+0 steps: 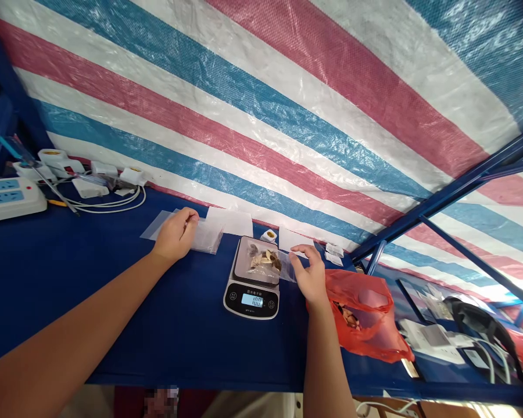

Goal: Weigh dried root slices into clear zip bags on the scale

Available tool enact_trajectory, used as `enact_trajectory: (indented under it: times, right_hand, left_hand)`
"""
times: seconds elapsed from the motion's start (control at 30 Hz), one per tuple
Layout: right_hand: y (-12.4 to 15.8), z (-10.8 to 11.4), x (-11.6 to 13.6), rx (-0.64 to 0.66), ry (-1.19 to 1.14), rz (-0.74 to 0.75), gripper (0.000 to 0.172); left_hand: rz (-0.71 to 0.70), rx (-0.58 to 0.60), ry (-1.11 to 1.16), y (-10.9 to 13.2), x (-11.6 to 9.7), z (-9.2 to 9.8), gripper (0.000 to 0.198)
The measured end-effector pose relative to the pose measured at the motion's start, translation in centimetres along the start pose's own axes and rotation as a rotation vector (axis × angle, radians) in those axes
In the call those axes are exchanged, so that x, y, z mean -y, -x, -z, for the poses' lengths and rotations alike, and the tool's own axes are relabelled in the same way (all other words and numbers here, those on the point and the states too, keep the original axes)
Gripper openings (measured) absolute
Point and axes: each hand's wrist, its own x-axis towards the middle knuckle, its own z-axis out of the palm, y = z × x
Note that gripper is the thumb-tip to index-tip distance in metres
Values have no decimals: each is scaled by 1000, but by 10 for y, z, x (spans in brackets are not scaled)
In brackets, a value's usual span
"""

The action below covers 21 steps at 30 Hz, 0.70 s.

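A kitchen scale [251, 299] stands on the blue table, its display reading 10.0. On its pan lies a clear zip bag [264, 262] with dried brown and cream pieces inside, its empty end hanging past the pan's right side. My right hand [309, 276] is beside that end, thumb and fingers apart, holding nothing. To the left, my left hand [174, 237] rests over a stack of clear plastic bags [207, 235], fingers curled closed; whatever may be in them is hidden. A red plastic bag [366, 316] with more dried pieces sits right of my right forearm.
White paper sheets [230, 220] and a small white roll [269, 235] lie behind the scale. A power strip [9, 197], cables and a screwdriver [47, 180] are at the left. Small white packets [333, 254] lie at the back right. Striped sheeting [244, 133] forms the wall behind.
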Motion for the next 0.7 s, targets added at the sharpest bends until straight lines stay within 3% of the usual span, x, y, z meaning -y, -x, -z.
enact_trajectory:
  times: [0.3, 0.47, 0.6, 0.7]
  right_hand:
    - [7, -6, 1, 200, 95, 19, 9]
    - [4, -8, 1, 213, 43, 28, 10]
    - [-2, -1, -11, 35, -78, -98, 23]
    - [-6, 13, -27, -120, -44, -220, 33]
  left_hand:
    - [25, 12, -1, 0, 3, -3, 25]
    - [21, 0, -2, -1, 3, -4, 23]
    - [7, -4, 3, -2, 2, -3, 23]
    - [1, -2, 9, -1, 2, -3, 23]
